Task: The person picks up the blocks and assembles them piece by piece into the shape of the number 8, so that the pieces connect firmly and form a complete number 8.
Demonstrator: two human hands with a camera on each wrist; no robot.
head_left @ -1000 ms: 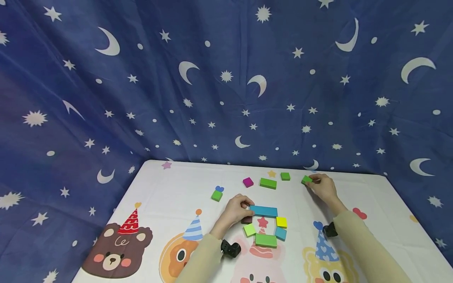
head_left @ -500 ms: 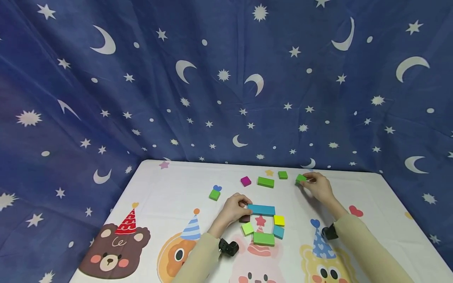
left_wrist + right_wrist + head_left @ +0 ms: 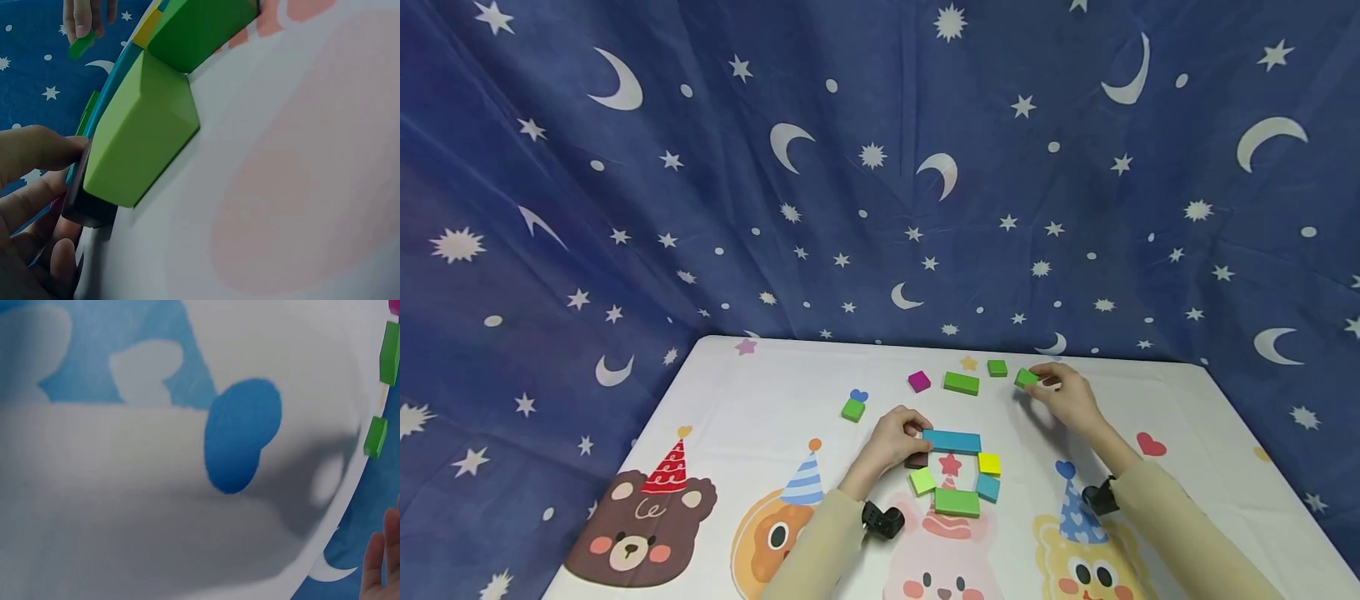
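My left hand [image 3: 891,442] is at the left end of a long blue block [image 3: 952,442], its thumb and finger pinching that end. A dark brown block [image 3: 94,203] lies right by these fingers, partly covered by them in the head view. With thumb and fingertips, my right hand [image 3: 1067,400] holds a small green block [image 3: 1026,378] over the far right of the table. The blue block tops a ring of blocks: yellow [image 3: 989,464], small blue [image 3: 988,487], long green [image 3: 957,502] and light green [image 3: 922,481]. In the right wrist view only some fingers [image 3: 381,556] show; the held block is out of sight.
Along the back lie a magenta block [image 3: 919,382], a longer green block [image 3: 961,383] and a small green block [image 3: 997,368]. Another green block [image 3: 853,410] sits farther left. A starry blue curtain [image 3: 850,167] hangs behind the white printed tablecloth [image 3: 760,408].
My right hand has moved left with the green block, closer to the small green block at the back. The left hand stays at the blue block. The head view has shifted slightly.
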